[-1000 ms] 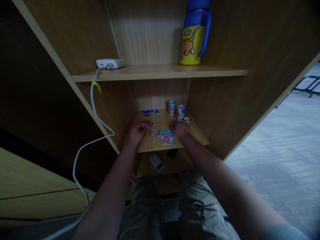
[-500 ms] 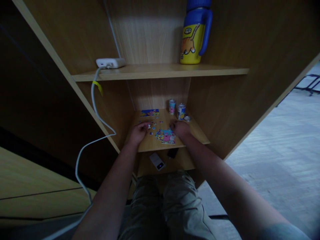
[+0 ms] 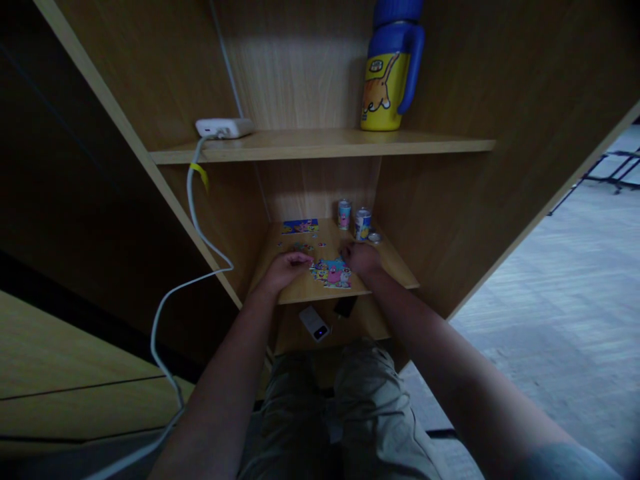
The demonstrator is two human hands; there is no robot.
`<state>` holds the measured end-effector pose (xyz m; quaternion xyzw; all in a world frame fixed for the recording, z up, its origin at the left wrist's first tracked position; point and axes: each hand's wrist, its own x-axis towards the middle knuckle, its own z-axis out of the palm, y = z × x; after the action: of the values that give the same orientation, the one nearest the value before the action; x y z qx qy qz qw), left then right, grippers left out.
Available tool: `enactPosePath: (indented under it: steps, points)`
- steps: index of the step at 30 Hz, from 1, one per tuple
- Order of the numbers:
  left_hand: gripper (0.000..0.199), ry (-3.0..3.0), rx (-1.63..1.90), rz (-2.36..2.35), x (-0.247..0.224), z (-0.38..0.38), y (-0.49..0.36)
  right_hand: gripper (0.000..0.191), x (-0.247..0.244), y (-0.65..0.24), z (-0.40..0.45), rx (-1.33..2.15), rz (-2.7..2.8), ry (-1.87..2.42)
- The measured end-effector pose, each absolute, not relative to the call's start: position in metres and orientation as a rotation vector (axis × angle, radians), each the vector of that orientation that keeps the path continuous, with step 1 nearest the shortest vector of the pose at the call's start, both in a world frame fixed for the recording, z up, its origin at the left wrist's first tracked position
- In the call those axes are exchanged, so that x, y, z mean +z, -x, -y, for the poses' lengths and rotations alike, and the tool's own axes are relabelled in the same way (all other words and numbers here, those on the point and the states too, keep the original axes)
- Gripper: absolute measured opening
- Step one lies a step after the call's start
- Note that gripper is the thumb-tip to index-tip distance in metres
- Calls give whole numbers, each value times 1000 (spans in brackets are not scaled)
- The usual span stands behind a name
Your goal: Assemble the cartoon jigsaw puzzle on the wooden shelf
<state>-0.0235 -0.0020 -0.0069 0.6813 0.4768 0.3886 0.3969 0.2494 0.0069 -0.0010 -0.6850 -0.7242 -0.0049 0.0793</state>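
A partly joined jigsaw puzzle point(image 3: 332, 272) with a pink cartoon figure lies on the lower shelf board. My left hand point(image 3: 289, 268) is at its left edge, thumb and fingers pinched on a small puzzle piece point(image 3: 311, 261), mostly covered by the fingertips. My right hand point(image 3: 361, 255) rests at the puzzle's upper right, fingers curled in; whether they hold anything is hidden. Several loose pieces point(image 3: 322, 245) lie beyond my left hand. Behind them is a picture card point(image 3: 300, 226) with cartoon figures.
Two small printed cans point(image 3: 344, 215) point(image 3: 363, 224) stand at the back right, a round lid point(image 3: 375, 237) beside them. Above are a blue-yellow bottle point(image 3: 385, 80) and a white adapter point(image 3: 224, 128) with a hanging cable point(image 3: 186, 275). A pale device point(image 3: 313, 323) and a dark phone-like object point(image 3: 345, 306) lie below.
My left hand has moved right, from among the loose pieces to the left edge of the joined puzzle, with its fingers pinched. My right hand stays almost where it was.
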Motion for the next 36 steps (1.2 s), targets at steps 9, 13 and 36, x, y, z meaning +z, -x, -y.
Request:
enactPosePath:
  steps: [9,13,36]
  points:
    - [38,-1964,887,-1108,-9,13,14,54,1,-250,-7,-10,2165,2041]
    - [39,-1959,897,-1101,-7,15,12,57,2,-249,-8,11,2155,2062]
    - [43,-2000,842,-1047,-9,10,16,58,0,-251,-10,22,2167,2049]
